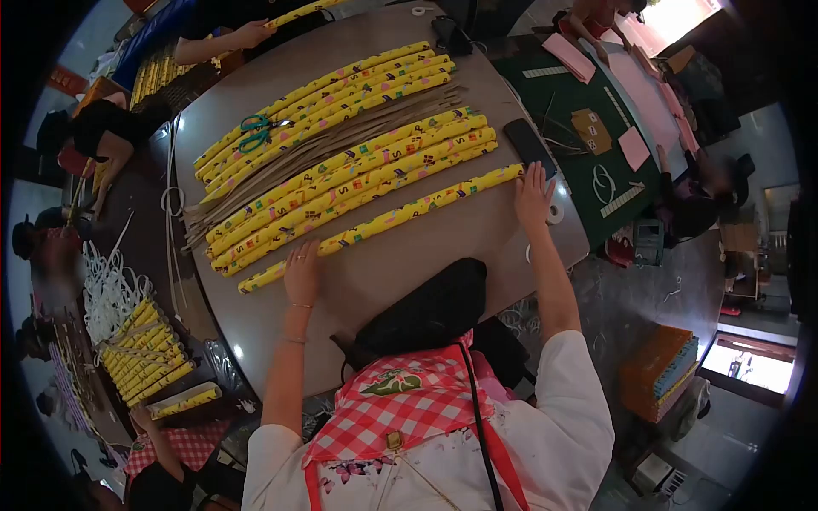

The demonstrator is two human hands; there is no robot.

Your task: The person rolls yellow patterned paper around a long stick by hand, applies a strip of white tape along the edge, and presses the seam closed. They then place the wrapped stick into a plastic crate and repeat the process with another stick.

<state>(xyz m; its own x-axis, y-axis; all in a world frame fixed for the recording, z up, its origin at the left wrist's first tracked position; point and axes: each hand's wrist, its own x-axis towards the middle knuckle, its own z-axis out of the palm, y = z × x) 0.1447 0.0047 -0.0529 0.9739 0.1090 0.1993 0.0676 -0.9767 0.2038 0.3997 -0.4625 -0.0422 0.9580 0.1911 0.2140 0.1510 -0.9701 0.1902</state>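
Observation:
A long yellow patterned roll (417,207) lies across the grey table (409,281) in front of me. Its left part is under my left hand (302,266), fingers close together over it. At the roll's right end rests my right hand (534,198), its fingers stretched out. Beyond are a group of similar yellow rolls (358,189), a bundle of brown paper strips (298,157) and another group of yellow rolls (341,98). Green-handled scissors (255,134) lie on the far group. A black phone (528,146) is just beyond my right hand.
A roll of white tape (555,212) sits right of my right forearm. A black bag (430,307) is at the near edge. Co-workers are around; one person's hand (254,34) holds a yellow roll at the far side. A green mat (579,128) lies right.

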